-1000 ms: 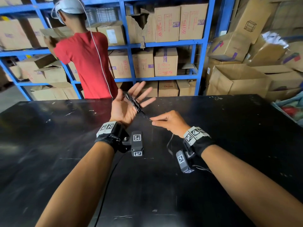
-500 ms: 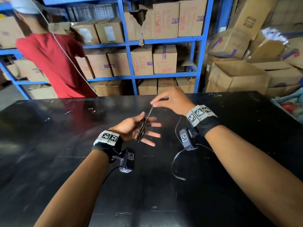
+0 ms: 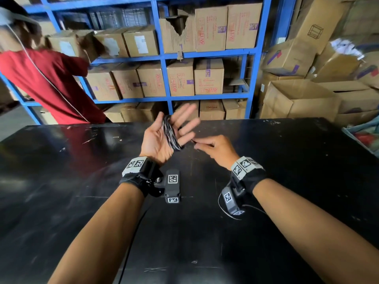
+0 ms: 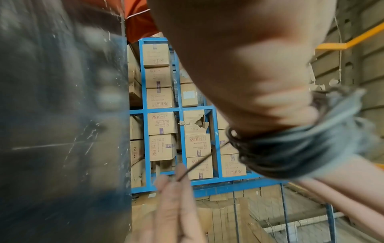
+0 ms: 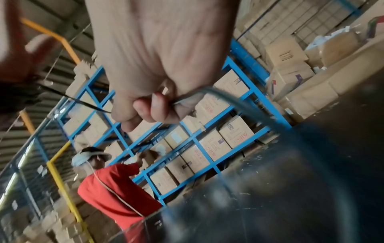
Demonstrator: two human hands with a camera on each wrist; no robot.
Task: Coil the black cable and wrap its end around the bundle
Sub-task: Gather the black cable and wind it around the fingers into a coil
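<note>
Head view: above the black table [image 3: 61, 201], the left hand [image 3: 162, 138] is raised palm-up, fingers spread straight, with the black cable [image 3: 171, 133] coiled round them. Just beside it, the right hand [image 3: 215, 149] pinches the cable's loose end.

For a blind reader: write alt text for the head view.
Over a black table, an open left hand carries a black cable coiled around its fingers, while the right hand pinches the cable's loose end beside it. Behind stand blue shelves of cardboard boxes.
</note>
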